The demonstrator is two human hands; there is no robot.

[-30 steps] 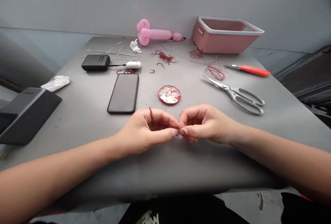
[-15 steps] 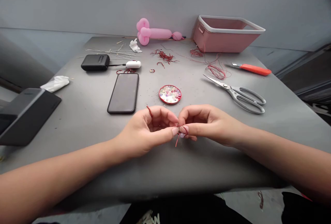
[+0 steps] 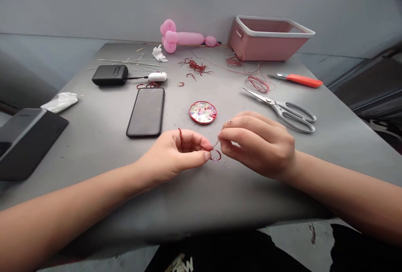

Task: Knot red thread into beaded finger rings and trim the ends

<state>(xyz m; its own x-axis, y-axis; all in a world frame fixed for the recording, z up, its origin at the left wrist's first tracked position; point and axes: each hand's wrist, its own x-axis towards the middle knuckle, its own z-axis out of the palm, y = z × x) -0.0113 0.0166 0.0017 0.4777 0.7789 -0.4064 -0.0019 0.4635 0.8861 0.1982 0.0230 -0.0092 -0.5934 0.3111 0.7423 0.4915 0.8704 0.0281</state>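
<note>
Left hand (image 3: 171, 159) and right hand (image 3: 256, 144) sit low over the near-centre of the grey surface (image 3: 220, 196). Both grips pressed together on a thin red wire (image 3: 215, 153): left pinches one end at the thumb tip, right pinches the other end just above. Wire makes a small loop between the fingertips, with a pale bead on it, right at the surface. A second red wire end sticks up from the left fist.

Just beyond the hands: round red dish of beads (image 3: 202, 112), near. Black phone (image 3: 146, 111) to its left, flat. Scissors (image 3: 284, 109) to the right of the dish, blades apart. Further back: orange-handled tool (image 3: 300, 80), red wire scraps (image 3: 258, 83), pink bin (image 3: 269, 37), pink balloon (image 3: 182, 38), black power bank (image 3: 109, 75) cabled to a white plug. Black box (image 3: 25, 138) at the left edge.

Bare surface between the hands and the near edge; also bare to the right of the right wrist.
</note>
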